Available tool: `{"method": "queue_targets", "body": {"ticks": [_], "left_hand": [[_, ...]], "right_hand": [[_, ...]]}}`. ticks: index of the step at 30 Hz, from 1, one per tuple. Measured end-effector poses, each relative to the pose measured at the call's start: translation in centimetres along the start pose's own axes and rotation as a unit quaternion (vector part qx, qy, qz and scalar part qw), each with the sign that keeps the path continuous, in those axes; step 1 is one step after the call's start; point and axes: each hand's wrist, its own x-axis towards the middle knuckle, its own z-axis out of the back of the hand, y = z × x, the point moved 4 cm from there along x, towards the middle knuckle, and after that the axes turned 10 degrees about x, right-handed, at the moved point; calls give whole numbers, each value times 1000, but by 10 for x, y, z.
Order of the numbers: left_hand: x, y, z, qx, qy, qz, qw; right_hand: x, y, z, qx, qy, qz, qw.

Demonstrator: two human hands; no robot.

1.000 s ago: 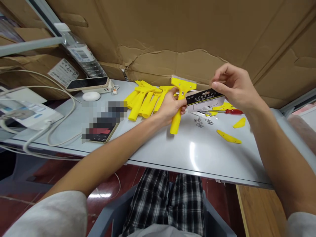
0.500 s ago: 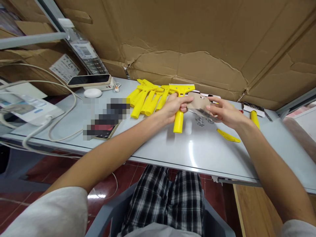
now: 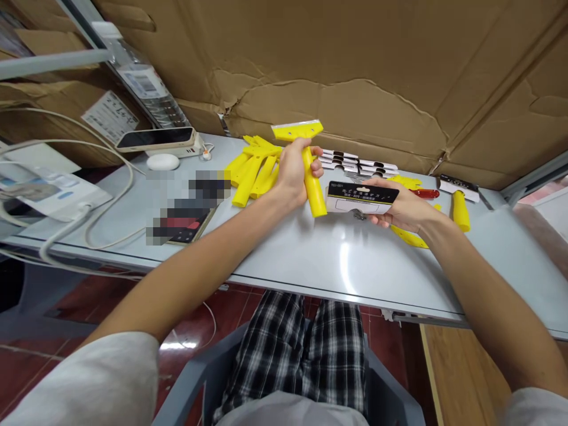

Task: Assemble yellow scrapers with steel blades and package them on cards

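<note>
My left hand point(image 3: 296, 168) is wrapped round the handle of a yellow scraper point(image 3: 315, 192), its wide head and pale blade edge raised above my fist. In my right hand point(image 3: 402, 207) is a black-and-white printed packaging card point(image 3: 362, 197), its hang hole at the top and its printed face toward me. Behind my left hand lies a pile of yellow scraper handles point(image 3: 248, 177). Small metal screws point(image 3: 358, 214) show just below the card. Beneath my right wrist is a flat yellow plastic piece point(image 3: 410, 238), partly covered.
At the back are stacked packaging cards point(image 3: 339, 160). To the right lie a red-handled tool point(image 3: 426, 193) and a carded yellow scraper point(image 3: 460, 213). On the left are a blurred-out phone point(image 3: 190, 228), a white case point(image 3: 163, 162), a power bank with phone point(image 3: 155, 139), cables and a water bottle point(image 3: 146, 86).
The scraper has moved left and its head has tipped up. The card has turned from its plain brown side to its printed side and come away from my left hand.
</note>
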Motion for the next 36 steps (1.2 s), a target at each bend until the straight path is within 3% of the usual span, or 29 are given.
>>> {"method": "queue_targets", "body": {"ticks": [2,8,14,19,24,36], "left_hand": [[6,3,3,-24,-3,0,1000],[-2,6,-6,-134,-69,55,987],[-24,7,-25,-130,-30,97,986],[-25,11,-26,-65,-6,78,995],[-16,16,-16,-25,-53,66,996],[-35,2,-27,-106,-74,67,989]], "right_hand": [[-4,3,-3,-36,19,-12,999],[-10,-4,-9,-162,166,-92,968],[-1,-2,-12,-29,81,-17,996],[4,-3,-10,44,10,-19,999],[7,-5,-16,61,-7,-21,998],[5,-14,-29,53,2,-45,998]]}}
